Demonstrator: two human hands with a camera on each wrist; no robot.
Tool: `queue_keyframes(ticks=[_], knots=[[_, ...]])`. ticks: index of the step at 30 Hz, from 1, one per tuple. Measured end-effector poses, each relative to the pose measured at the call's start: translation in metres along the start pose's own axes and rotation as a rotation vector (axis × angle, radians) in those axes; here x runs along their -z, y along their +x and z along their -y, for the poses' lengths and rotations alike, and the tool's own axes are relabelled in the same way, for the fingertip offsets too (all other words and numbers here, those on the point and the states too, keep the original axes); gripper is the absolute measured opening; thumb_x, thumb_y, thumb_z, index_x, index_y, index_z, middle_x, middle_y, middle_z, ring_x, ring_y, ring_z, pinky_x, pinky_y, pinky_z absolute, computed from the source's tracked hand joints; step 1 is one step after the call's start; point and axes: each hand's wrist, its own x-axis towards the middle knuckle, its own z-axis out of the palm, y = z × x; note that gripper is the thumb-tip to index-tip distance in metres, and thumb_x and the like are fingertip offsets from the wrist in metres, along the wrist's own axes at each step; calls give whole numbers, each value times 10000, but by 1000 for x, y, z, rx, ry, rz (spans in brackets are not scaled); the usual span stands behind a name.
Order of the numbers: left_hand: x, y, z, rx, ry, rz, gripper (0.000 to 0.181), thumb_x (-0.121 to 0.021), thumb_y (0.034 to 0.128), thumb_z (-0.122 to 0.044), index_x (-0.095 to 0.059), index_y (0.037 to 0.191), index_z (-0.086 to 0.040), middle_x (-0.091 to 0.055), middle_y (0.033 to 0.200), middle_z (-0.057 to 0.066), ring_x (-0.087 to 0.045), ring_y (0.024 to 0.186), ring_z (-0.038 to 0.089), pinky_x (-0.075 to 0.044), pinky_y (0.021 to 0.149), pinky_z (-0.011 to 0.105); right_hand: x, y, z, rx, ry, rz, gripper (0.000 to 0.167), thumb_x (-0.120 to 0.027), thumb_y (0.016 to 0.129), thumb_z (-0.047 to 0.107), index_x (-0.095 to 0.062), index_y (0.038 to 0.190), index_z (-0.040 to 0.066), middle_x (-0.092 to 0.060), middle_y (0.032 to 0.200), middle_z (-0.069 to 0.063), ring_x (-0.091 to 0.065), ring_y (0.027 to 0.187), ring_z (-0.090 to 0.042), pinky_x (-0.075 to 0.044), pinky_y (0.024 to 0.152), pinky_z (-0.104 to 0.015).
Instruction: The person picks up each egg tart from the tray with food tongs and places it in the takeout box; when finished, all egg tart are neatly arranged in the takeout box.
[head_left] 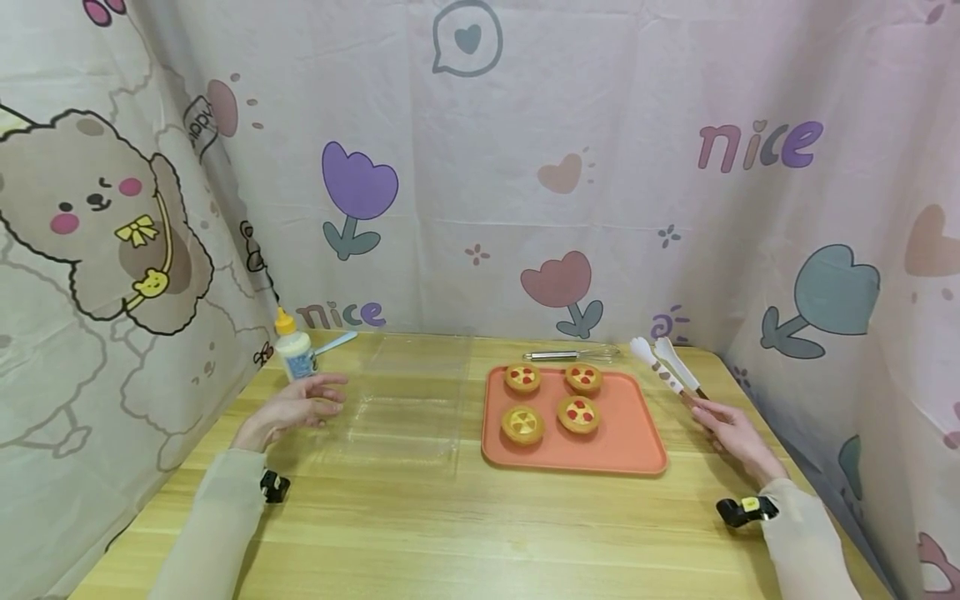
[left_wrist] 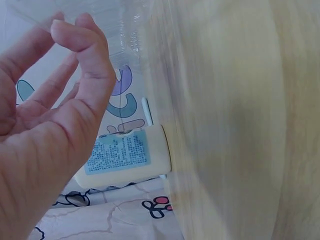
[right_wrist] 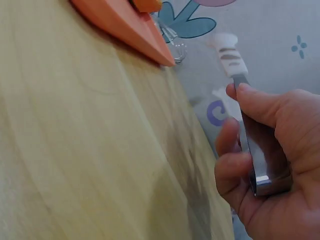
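Observation:
My right hand grips a pair of metal tongs with white paw-shaped tips, held up at the right of the orange tray. The tong tips stand apart with nothing between them. On the tray sit several small round tarts, most topped with red pieces and one with yellow. My left hand hovers at the left side of a clear plastic box, fingers loosely bent and holding nothing. Whether its fingertips touch the box is hard to tell. Behind that hand stands a white bottle with a yellow cap.
A whisk lies behind the tray, near the table's back edge. A light blue utensil rests beside the bottle. Printed curtains enclose the wooden table at the back and both sides.

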Motion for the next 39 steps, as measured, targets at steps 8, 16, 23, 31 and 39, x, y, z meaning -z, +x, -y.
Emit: queue_keyframes(ticks=[8,16,23,31,39], knots=[[0,0,2,-1,-39,-8,730,-660,923,-71,-234,1509,19,-558,1041,72,-646,871,209,-591,733,342,1,0,11,49,-59,7,710,-506,1021,375,-190,1553,28,-371,1473,-299,-594,1055,-259,-472,615,-154],[2,-1,2,-2,-72,9,765,-654,929,-72,-183,1526,14,-583,973,38,-653,855,215,-597,725,358,-1,-3,24,104,-131,15,728,-530,1009,382,-232,1532,-29,-283,1533,-315,-347,1377,-429,-351,839,28],[2,0,3,-3,-70,20,743,-640,939,-70,-191,1526,6,-593,968,30,-664,859,226,-601,732,370,-4,-6,29,88,-161,-8,708,-577,983,398,-316,1518,15,-463,1442,-273,-453,1056,189,-404,813,-36],[1,1,3,9,-86,19,745,-636,939,-64,-178,1521,20,-594,954,39,-659,860,220,-596,717,349,-4,-9,31,87,-187,3,644,-610,963,405,-437,1467,44,-486,1449,-215,-574,1195,-192,-454,739,-93],[2,0,3,11,-82,23,749,-639,941,-78,-179,1525,15,-599,959,47,-661,869,234,-599,724,358,-5,-14,33,71,-85,48,618,-695,917,324,-495,1427,39,-613,1149,-195,-324,449,-24,-375,409,-253]])
